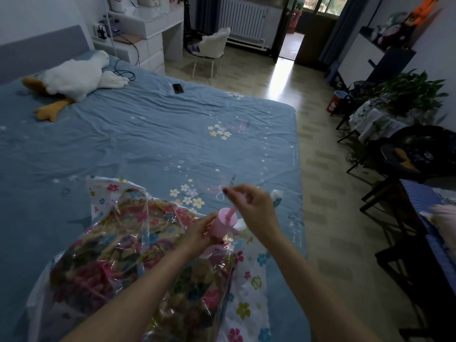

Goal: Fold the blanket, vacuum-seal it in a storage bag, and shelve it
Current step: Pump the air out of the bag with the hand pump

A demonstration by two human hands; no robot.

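A colourful flowered blanket lies folded inside a clear storage bag with a white flower-print edge, on the near part of the bed. A pink hand pump stands on the bag. My left hand grips the pump's cylinder. My right hand holds the pump's handle, pulled up above the cylinder on its pink rod. The bag looks crinkled and loose around the blanket.
The bed has a blue flowered sheet. A white plush goose lies at the far left and a phone near the far edge. Right of the bed are tiled floor, plants and dark chairs.
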